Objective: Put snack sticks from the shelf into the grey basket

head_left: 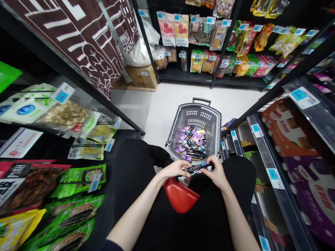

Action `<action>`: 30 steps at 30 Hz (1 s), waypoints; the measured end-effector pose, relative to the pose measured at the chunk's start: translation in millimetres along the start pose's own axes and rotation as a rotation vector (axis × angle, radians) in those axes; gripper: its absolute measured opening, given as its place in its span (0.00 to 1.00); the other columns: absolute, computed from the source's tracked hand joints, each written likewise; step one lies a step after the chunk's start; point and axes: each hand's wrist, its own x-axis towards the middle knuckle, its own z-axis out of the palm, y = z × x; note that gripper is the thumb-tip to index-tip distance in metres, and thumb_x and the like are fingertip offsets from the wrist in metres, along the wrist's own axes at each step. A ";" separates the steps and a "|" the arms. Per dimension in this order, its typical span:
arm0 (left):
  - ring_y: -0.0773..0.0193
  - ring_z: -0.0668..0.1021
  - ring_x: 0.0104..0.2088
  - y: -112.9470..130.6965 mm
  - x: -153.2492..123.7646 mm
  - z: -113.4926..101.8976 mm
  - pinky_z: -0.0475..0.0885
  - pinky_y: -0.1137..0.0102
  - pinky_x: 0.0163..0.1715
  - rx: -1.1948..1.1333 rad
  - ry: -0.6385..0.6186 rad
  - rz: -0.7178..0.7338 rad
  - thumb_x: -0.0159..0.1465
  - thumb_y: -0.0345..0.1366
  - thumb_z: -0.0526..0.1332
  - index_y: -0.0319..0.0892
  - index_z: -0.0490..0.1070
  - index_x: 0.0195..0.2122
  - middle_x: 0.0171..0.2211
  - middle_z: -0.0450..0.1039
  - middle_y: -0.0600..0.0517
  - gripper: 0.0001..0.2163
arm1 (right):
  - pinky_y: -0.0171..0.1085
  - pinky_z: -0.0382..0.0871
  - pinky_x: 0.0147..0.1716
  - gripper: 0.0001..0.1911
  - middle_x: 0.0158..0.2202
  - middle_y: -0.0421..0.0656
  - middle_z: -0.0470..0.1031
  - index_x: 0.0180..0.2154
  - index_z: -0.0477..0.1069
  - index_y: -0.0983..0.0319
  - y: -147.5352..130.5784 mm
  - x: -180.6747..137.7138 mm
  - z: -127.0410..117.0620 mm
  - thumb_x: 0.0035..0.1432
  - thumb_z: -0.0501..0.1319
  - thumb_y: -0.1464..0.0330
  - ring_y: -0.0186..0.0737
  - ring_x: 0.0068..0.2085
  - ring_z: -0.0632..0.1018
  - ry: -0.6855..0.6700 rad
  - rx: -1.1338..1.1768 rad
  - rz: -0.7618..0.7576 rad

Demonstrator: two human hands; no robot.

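My left hand and my right hand are close together over my lap, both closed on small black snack packets with blue and white print. What the packets contain cannot be made out. Just beyond my hands, a grey plastic shopping basket stands on the floor, its bottom covered with many small purple, black and yellow packets. Below my left wrist, a red scoop-like plastic object rests on my lap.
Hanging snack bags crowd the left rack. Snack boxes fill shelves close on my right. Ahead, a black rack holds more bags. A cardboard box stands beside a brown patterned curtain. Pale floor surrounds the basket.
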 end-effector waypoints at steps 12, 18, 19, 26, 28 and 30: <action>0.69 0.74 0.23 -6.6 -5.5 -0.3 0.68 0.74 0.26 -0.336 -0.147 -0.235 0.48 0.33 0.67 0.35 0.73 0.36 0.31 0.76 0.47 0.14 | 0.33 0.67 0.22 0.09 0.32 0.39 0.66 0.34 0.66 0.59 7.1 -5.7 -6.4 0.51 0.61 0.63 0.33 0.26 0.68 0.015 0.542 0.243; 0.72 0.74 0.25 -9.2 -0.4 -3.6 0.67 0.79 0.26 -0.484 0.119 -0.088 0.40 0.25 0.70 0.37 0.73 0.36 0.29 0.75 0.53 0.19 | 0.34 0.66 0.25 0.08 0.33 0.39 0.69 0.35 0.67 0.59 16.6 -4.4 -8.3 0.53 0.61 0.64 0.31 0.23 0.71 0.079 0.583 0.247; 0.72 0.75 0.26 -9.3 -0.4 -4.0 0.68 0.79 0.26 -0.507 0.146 -0.077 0.38 0.24 0.71 0.37 0.73 0.36 0.30 0.75 0.53 0.21 | 0.34 0.67 0.25 0.08 0.34 0.39 0.69 0.36 0.68 0.59 16.9 -3.9 -8.6 0.53 0.61 0.64 0.31 0.23 0.72 0.095 0.584 0.250; 0.70 0.77 0.27 -8.5 -1.4 -6.9 0.73 0.77 0.31 -0.605 0.290 0.016 0.40 0.22 0.69 0.35 0.72 0.38 0.31 0.75 0.51 0.21 | 0.39 0.73 0.26 0.17 0.46 0.45 0.69 0.42 0.69 0.59 14.5 -0.5 -11.7 0.50 0.63 0.61 0.33 0.23 0.74 0.178 0.507 0.307; 0.70 0.78 0.27 -7.6 -0.5 -8.0 0.74 0.76 0.32 -0.611 0.356 0.055 0.43 0.23 0.69 0.36 0.72 0.39 0.29 0.75 0.51 0.20 | 0.39 0.74 0.29 0.17 0.46 0.45 0.70 0.41 0.70 0.60 15.9 0.7 -11.5 0.48 0.64 0.61 0.35 0.26 0.76 0.191 0.512 0.333; 0.69 0.78 0.27 -6.1 0.6 -7.9 0.75 0.77 0.32 -0.604 0.410 0.089 0.44 0.25 0.69 0.36 0.71 0.39 0.28 0.75 0.51 0.19 | 0.39 0.75 0.30 0.20 0.43 0.45 0.73 0.42 0.69 0.60 18.1 2.0 -11.2 0.46 0.66 0.62 0.37 0.28 0.77 0.186 0.547 0.364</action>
